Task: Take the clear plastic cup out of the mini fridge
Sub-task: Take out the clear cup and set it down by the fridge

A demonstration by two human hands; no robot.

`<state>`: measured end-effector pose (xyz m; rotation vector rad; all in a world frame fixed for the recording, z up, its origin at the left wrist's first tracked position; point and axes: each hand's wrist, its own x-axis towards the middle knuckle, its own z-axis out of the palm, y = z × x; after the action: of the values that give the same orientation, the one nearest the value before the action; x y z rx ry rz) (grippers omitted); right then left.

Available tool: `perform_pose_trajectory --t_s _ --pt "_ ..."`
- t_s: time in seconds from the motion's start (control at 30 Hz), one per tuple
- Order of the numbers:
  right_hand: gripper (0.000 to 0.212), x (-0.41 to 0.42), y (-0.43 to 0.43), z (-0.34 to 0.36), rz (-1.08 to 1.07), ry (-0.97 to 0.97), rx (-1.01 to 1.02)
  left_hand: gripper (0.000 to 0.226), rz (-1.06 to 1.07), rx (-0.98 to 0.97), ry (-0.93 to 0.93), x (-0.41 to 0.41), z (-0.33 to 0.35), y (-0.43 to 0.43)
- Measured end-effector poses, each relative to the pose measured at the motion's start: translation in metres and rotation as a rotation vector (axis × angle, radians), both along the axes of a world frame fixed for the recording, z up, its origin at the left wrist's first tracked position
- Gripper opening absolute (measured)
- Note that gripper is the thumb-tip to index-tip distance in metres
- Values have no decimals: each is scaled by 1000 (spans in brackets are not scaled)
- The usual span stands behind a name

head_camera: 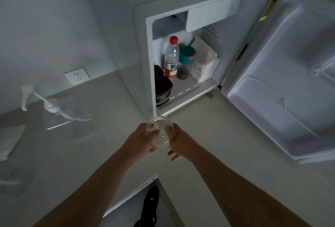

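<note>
Clear plastic cup point(160, 132) is outside the mini fridge point(143, 45), just in front of its lower front edge, door point(282, 74) open. We hold it from both sides: left hand point(145, 140) and right hand point(178, 142) curled around its wall. Thin wall likely flexes; we judge a light, even squeeze best, keeping it level while drawing it clear of the red-capped bottle point(171, 58) inside.

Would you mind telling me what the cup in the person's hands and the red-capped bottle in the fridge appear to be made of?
The cup looks like thin clear plastic, glossy: the fingers show through its wall. The bottle also seems clear plastic, with an opaque red cap and a printed label. Glass cannot be fully ruled out for either.
</note>
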<state>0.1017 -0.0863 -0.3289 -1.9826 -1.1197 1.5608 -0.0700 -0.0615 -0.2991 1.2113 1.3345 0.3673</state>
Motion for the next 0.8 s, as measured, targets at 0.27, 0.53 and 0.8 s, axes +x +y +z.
perform_pose_trajectory --t_s 0.27,0.53,0.8 --pt "36 -58 30 -18 30 124 45 41 159 -10 73 -55 -10 16" --pt "43 -96 74 -24 -9 210 -9 33 257 10 120 -83 -23 45" --pt "44 -97 98 -33 -39 203 -66 19 270 -26 83 -87 -39 70"
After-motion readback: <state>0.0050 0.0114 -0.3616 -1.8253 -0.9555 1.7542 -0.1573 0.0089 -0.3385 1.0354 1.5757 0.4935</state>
